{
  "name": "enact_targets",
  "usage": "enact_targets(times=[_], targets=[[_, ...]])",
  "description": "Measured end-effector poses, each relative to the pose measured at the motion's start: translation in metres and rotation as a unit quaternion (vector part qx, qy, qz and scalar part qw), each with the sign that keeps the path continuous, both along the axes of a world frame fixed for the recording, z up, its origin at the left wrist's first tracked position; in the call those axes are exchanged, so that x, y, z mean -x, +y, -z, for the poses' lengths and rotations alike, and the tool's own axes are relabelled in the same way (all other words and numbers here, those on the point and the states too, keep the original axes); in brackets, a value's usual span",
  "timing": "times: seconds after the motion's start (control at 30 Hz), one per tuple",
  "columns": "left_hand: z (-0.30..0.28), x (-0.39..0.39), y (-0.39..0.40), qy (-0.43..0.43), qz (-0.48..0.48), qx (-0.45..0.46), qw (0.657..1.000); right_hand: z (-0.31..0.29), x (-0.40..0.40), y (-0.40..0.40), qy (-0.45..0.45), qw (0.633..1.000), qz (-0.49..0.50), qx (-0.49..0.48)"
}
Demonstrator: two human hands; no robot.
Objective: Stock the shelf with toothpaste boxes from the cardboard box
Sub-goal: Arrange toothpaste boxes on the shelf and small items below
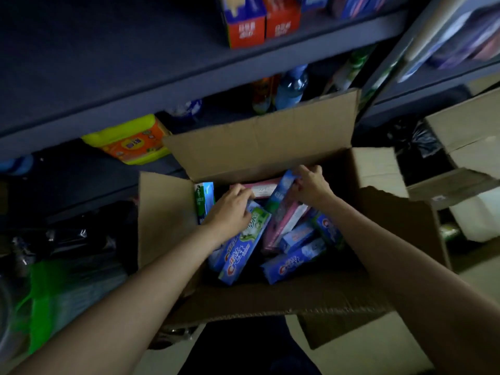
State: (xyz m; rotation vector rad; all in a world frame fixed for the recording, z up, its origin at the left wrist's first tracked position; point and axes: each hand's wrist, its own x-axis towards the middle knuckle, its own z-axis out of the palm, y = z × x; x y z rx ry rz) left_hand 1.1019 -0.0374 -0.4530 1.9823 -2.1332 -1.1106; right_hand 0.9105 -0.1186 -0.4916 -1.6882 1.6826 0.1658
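At the far left, low beside the shelving, a green bag (54,290) lies in shadow with dark plastic wrapping just above it. Above that runs the dark blue shelf (113,77), its broad upper board mostly bare on the left; on the level beneath it a yellow and orange pack (132,140) lies on its side. Further right on the upper board stand two orange cartons (259,25), and below them a blue bottle (292,86) sits behind the raised back flap of the cardboard box (257,147). The cardboard box is open in front of the shelf, all flaps spread, and holds a loose heap of toothpaste boxes, none of them on the shelf. The left hand (230,212) reaches into the left half of the box, palm down, its fingers curled over the top end of a blue and green toothpaste box (243,250) that leans diagonally; whether they truly grip it or only rest on it cannot be told. A green and white box (201,201) stands upright against the left wall just beside that hand. The right hand (311,185) is closed around the upper end of a blue toothpaste box (281,190) tilted across a pink box (259,190). More blue boxes (295,262) lie jumbled below. At the right, another open carton (465,136) stands apart.
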Motion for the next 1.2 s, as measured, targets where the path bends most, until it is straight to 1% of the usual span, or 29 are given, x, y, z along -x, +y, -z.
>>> enact_targets(times=[0.1, 0.17, 0.2, 0.23, 0.3, 0.33, 0.43, 0.47, 0.53, 0.57, 0.6, 0.63, 0.67, 0.7, 0.73, 0.77, 0.83, 0.9, 0.93, 1.0, 1.03, 1.1, 1.13, 1.2], targets=[[-0.059, -0.004, -0.013, 0.048, 0.002, -0.084, 0.995, -0.090, 0.000, 0.003, -0.042, 0.994, -0.095, 0.034], [-0.104, -0.006, -0.022, 0.075, 0.014, -0.139, 0.987, -0.158, -0.001, -0.002, -0.065, 0.984, -0.155, 0.060], [-0.126, -0.009, -0.027, 0.079, 0.024, -0.153, 0.985, -0.189, 0.000, -0.005, -0.088, 0.981, -0.160, 0.067], [-0.149, -0.012, -0.032, 0.076, 0.038, -0.155, 0.984, -0.223, 0.001, -0.007, -0.132, 0.980, -0.139, 0.058], [-0.196, -0.021, -0.040, 0.071, 0.052, -0.149, 0.985, -0.286, 0.000, -0.010, -0.257, 0.962, -0.089, 0.036], [-0.219, -0.027, -0.043, 0.083, 0.052, -0.152, 0.983, -0.315, -0.001, -0.012, -0.303, 0.949, -0.084, 0.027], [-0.289, -0.045, -0.047, 0.144, 0.060, -0.143, 0.977, -0.380, -0.008, -0.018, -0.351, 0.930, -0.111, 0.022], [-0.308, -0.051, -0.049, 0.146, 0.072, -0.128, 0.978, -0.398, -0.011, -0.021, -0.357, 0.927, -0.114, 0.023], [-0.344, -0.066, -0.054, 0.122, 0.079, -0.078, 0.986, -0.430, -0.019, -0.026, -0.341, 0.930, -0.129, 0.058], [-0.362, -0.073, -0.057, 0.104, 0.078, -0.057, 0.990, -0.445, -0.024, -0.028, -0.303, 0.937, -0.148, 0.091], [-0.378, -0.080, -0.061, 0.089, 0.073, -0.042, 0.992, -0.458, -0.029, -0.031, -0.232, 0.946, -0.178, 0.138], [-0.395, -0.087, -0.067, 0.076, 0.070, -0.025, 0.994, -0.470, -0.034, -0.035, -0.129, 0.946, -0.221, 0.200], [-0.411, -0.091, -0.073, 0.064, 0.068, -0.007, 0.996, -0.481, -0.039, -0.038, -0.015, 0.928, -0.265, 0.263], [-0.428, -0.092, -0.078, 0.049, 0.069, 0.014, 0.996, -0.491, -0.046, -0.038, 0.081, 0.897, -0.297, 0.318], [-0.442, -0.092, -0.085, 0.030, 0.072, 0.037, 0.996, -0.499, -0.054, -0.036, 0.141, 0.864, -0.320, 0.362], [-0.455, -0.089, -0.091, 0.014, 0.075, 0.059, 0.995, -0.505, -0.063, -0.033, 0.163, 0.841, -0.336, 0.393], [-0.476, -0.083, -0.108, 0.003, 0.069, 0.097, 0.993, -0.511, -0.078, -0.030, 0.161, 0.814, -0.346, 0.438], [-0.491, -0.076, -0.126, 0.021, 0.059, 0.133, 0.989, -0.510, -0.084, -0.037, 0.155, 0.787, -0.346, 0.487], [-0.496, -0.072, -0.135, 0.027, 0.057, 0.147, 0.987, -0.510, -0.084, -0.045, 0.148, 0.782, -0.337, 0.503], [-0.503, -0.062, -0.155, 0.024, 0.049, 0.195, 0.979, -0.510, -0.079, -0.069, 0.133, 0.787, -0.311, 0.516], [-0.504, -0.056, -0.164, 0.016, 0.033, 0.242, 0.970, -0.510, -0.075, -0.084, 0.131, 0.796, -0.290, 0.515], [-0.501, -0.043, -0.180, -0.002, -0.013, 0.361, 0.932, -0.507, -0.066, -0.118, 0.135, 0.818, -0.229, 0.511], [-0.498, -0.038, -0.186, -0.008, -0.027, 0.402, 0.915, -0.506, -0.062, -0.134, 0.141, 0.826, -0.196, 0.509], [-0.486, -0.034, -0.197, -0.037, -0.024, 0.426, 0.903, -0.501, -0.056, -0.164, 0.144, 0.834, -0.142, 0.513]])
